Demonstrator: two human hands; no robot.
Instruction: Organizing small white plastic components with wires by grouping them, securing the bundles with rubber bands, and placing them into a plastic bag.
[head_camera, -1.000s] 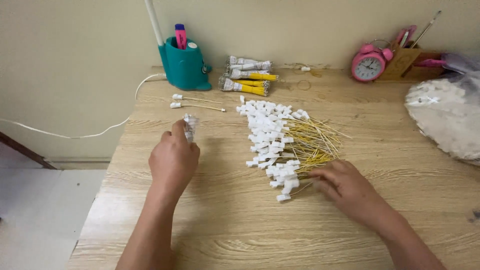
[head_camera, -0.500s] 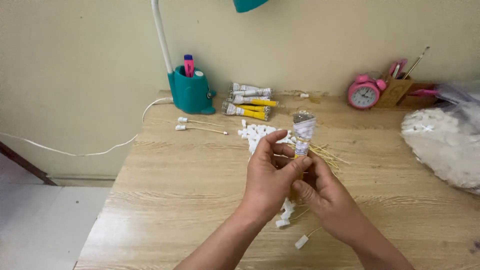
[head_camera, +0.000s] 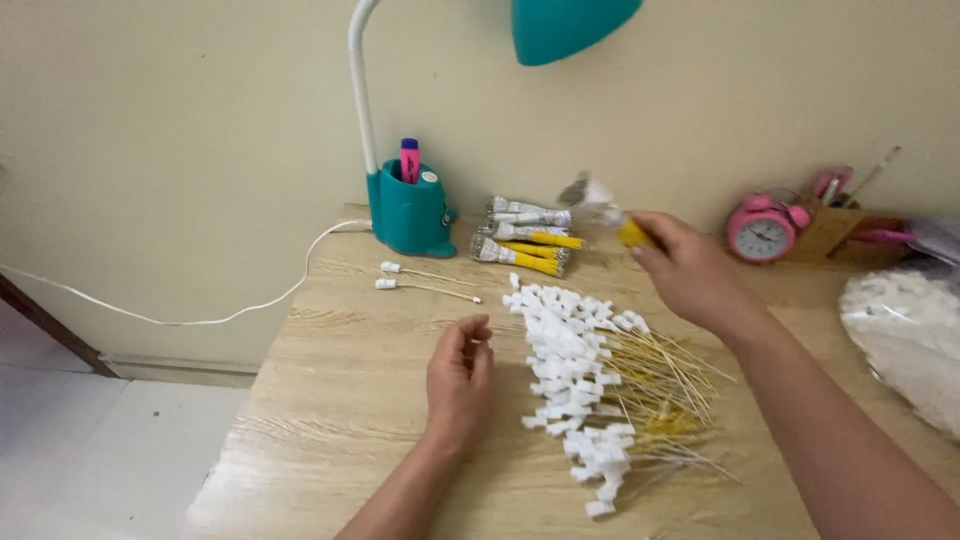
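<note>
While the head camera looks down across the wooden desk (head_camera: 350, 400), the person's right hand (head_camera: 690, 275) is stretched out toward the back of it, fingers clamped round the yellow end of a tied bundle of wires (head_camera: 605, 212), whose white-tipped end points away from the fingertips toward the wall. The grip sits on the bound end, probably so that the loose tips stay together. The bundle is blurred, so its detail cannot be told. Just beyond and to the left of those fingertips lie several finished bundles (head_camera: 525, 235), stacked side by side near the wall, which suggests that tied ones are kept there, apart from loose stock.

The left hand (head_camera: 458, 380) rests on the desk with its fingers loosely together and slightly curled, holding nothing. Just to the right of its fingertips spreads the loose heap of yellow wires with white connectors (head_camera: 590, 385), the white ends all turned toward that hand and the yellow tails fanning away, a lay that looks made for easy picking. Ahead of the left fingers, well apart, two single wires (head_camera: 425, 282) lie by themselves.

Further past them stands a teal lamp base (head_camera: 408, 212) with a pink marker in it. Right of the right hand's knuckles sit a pink alarm clock (head_camera: 762, 232) and a clear bag of white parts (head_camera: 905, 330).
</note>
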